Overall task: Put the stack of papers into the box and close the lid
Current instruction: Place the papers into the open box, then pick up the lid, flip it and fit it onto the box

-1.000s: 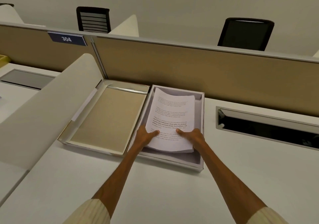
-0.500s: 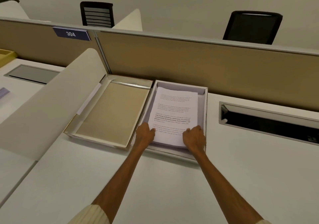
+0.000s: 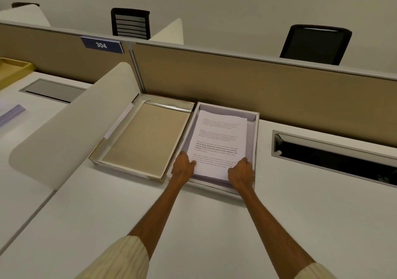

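Note:
A stack of printed white papers [image 3: 219, 141] lies inside the shallow white box [image 3: 256, 132] on the desk, its far end slightly raised. My left hand [image 3: 182, 168] holds the stack's near left corner, and my right hand [image 3: 240, 172] holds its near right corner, both inside the box's front wall. The box's lid [image 3: 141, 139] lies upside down just left of the box, its tan inside facing up.
A tan partition [image 3: 236, 85] runs behind the box. A curved white divider [image 3: 75, 124] stands left of the lid. An open cable slot [image 3: 335, 156] sits in the desk to the right. Papers [image 3: 10, 113] lie on the neighbouring desk.
The stack has gone down from a raised, curled position to lie nearly flat in the box. Both hands moved to its near corners and lowered with it.

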